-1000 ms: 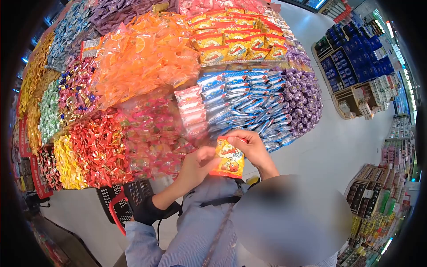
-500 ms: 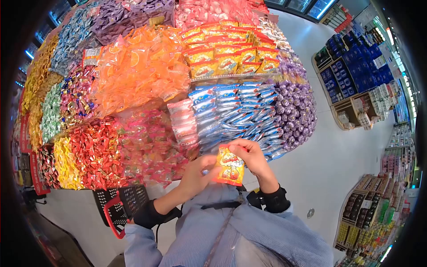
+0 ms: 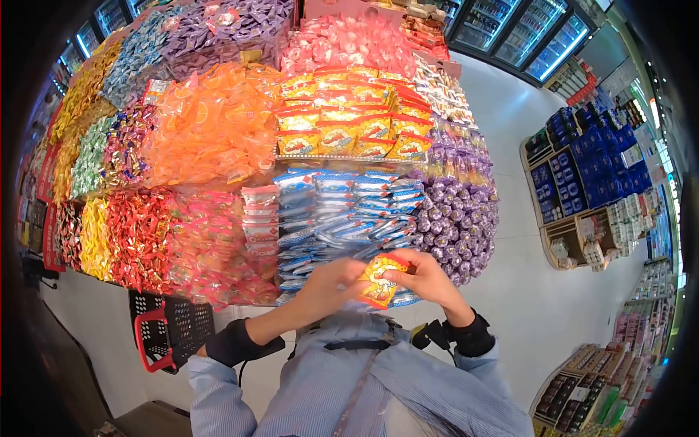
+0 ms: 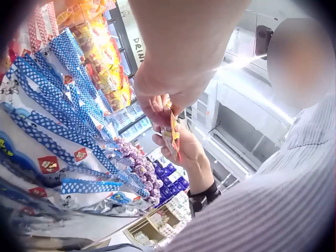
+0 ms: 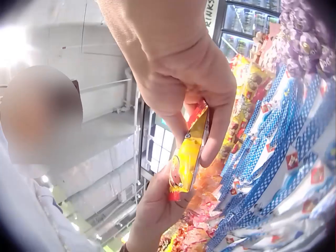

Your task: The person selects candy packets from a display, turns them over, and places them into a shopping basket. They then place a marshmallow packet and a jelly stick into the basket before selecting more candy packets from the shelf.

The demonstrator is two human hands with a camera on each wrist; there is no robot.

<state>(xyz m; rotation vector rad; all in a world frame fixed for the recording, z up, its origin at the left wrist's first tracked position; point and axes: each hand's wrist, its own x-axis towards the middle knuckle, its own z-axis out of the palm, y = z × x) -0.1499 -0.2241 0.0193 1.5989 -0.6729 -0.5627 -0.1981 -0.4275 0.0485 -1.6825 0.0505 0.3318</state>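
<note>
A small yellow and red packet [image 3: 380, 282] is held in front of the body, over the near edge of the candy display. My right hand [image 3: 429, 280] pinches its upper right part, thumb on the front; the right wrist view shows the packet [image 5: 188, 152] between thumb and fingers of that hand [image 5: 184, 79]. On the packet's left side is my left hand [image 3: 324, 291], fingers bent at its edge. In the left wrist view the left hand [image 4: 168, 89] has thumb and fingers at the packet's [image 4: 172, 134] top end.
Blue and white packets [image 3: 328, 211], purple wrapped candies [image 3: 455, 226], yellow packets [image 3: 342, 135] and orange ones [image 3: 211, 131] fill the display. A black basket with a red handle [image 3: 153, 342] stands lower left. Shelves of blue goods [image 3: 582, 167] are at the right.
The head view has shifted, so the display sits lower and further left. The packet has tilted in the hands, and the left fingers have come onto its left edge.
</note>
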